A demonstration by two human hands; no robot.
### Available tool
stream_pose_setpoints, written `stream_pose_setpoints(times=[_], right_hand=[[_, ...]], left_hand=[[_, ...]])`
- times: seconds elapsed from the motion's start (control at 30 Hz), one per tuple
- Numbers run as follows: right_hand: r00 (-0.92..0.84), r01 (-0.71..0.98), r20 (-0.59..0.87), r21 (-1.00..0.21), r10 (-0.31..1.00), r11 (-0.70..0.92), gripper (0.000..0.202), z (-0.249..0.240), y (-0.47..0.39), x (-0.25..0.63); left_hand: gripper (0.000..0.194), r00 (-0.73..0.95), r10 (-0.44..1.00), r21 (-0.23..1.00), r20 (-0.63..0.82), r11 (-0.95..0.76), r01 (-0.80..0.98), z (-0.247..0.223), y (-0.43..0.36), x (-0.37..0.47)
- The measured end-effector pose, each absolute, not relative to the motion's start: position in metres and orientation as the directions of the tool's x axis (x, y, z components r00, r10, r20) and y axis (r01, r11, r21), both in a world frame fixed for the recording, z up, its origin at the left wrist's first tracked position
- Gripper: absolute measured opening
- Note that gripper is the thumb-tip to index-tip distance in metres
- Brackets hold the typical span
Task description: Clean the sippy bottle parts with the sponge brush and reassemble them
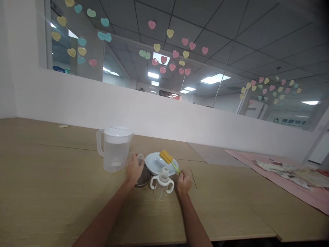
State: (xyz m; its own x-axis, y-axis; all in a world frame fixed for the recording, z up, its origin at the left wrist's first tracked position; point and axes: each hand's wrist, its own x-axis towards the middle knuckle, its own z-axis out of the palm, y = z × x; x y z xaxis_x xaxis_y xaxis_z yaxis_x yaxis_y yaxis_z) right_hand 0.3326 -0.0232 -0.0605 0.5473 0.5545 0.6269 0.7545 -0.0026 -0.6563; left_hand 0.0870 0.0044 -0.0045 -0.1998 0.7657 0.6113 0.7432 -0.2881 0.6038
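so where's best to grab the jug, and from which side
Probably by the handle, coming from the left: the jug stands upright with that loop sticking out on its left, opposite the spout. The left hand is close by its right side, so that approach looks more crowded.

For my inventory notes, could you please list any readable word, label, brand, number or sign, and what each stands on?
None can be read with certainty.
Sign behind the right-hand glass: Chinese characters, too blurred.
Red panel behind the glass: any lettering too small.
Heart-shaped notes on the glass: any writing too small.
Pitcher and bottle: no lettering discernible.
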Motion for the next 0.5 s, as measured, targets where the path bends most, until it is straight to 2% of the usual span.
stream_pose_setpoints(times=[0.13,0.3,0.4,0.5], right_hand=[[0.540,0.761,0.630,-0.649,0.558,-0.003,0.042,-0.059,-0.025,0.333],[0.565,0.727,0.595,-0.687,0.571,-0.003,0.035,-0.053,-0.027,0.329],[0.593,0.695,0.578,-0.719,0.561,0.006,0.030,-0.050,-0.028,0.327],[0.605,0.678,0.560,-0.735,0.566,0.004,0.027,-0.048,-0.029,0.326]], left_hand=[[0.022,-0.129,0.860,0.459,0.493,-0.131,0.879,-0.004,0.003,0.087],[0.020,0.046,0.911,0.348,0.409,-0.202,0.916,-0.009,0.003,0.086],[0.024,0.065,0.891,0.317,0.449,-0.227,0.921,-0.008,0.001,0.085],[0.026,0.069,0.825,0.333,0.561,-0.301,0.894,-0.002,-0.003,0.089]])
